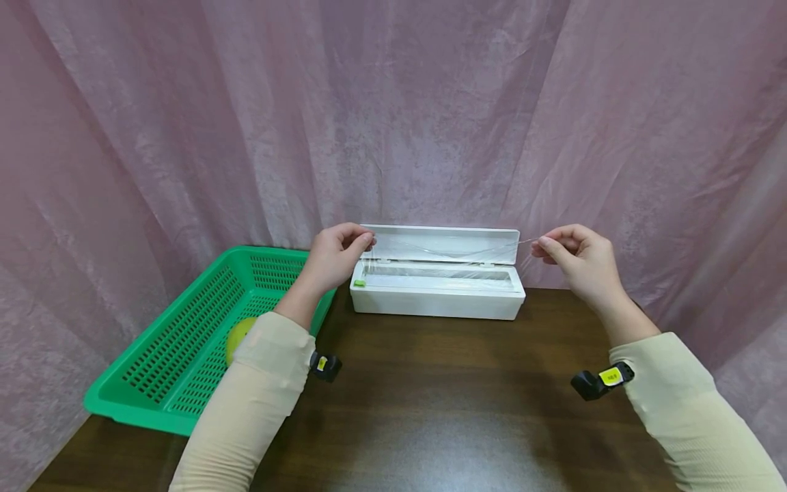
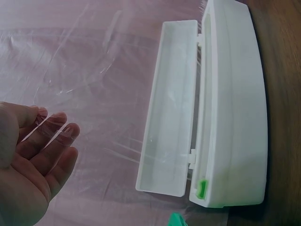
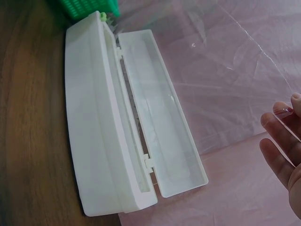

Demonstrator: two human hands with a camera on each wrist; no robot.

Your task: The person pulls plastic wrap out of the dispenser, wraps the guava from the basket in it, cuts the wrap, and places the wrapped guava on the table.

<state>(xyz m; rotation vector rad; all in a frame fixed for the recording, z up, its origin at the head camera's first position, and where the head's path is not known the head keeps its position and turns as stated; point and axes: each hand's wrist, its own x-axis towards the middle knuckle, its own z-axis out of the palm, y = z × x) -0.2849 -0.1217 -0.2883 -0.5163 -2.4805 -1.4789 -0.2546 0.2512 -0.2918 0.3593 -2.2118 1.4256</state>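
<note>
A white plastic wrap dispenser (image 1: 438,304) stands on the table against the curtain, its hinged lid (image 1: 449,240) raised. Clear plastic wrap (image 1: 430,251) stretches up out of it between both hands. My left hand (image 1: 339,251) pinches one corner of the wrap between thumb and index finger, beside the lid's left end. At the other corner my right hand (image 1: 578,260) pinches the film the same way, to the right of the lid. In the left wrist view, a small green slider (image 2: 202,189) sits at the dispenser's end. The film's exact lower edge is hard to make out.
To the left lies a green plastic basket (image 1: 178,328) with a round yellow-green fruit (image 1: 238,336), partly hidden by the left sleeve. The brown wooden table (image 1: 443,396) extends in front of the dispenser. A pink curtain (image 1: 399,116) hangs close behind.
</note>
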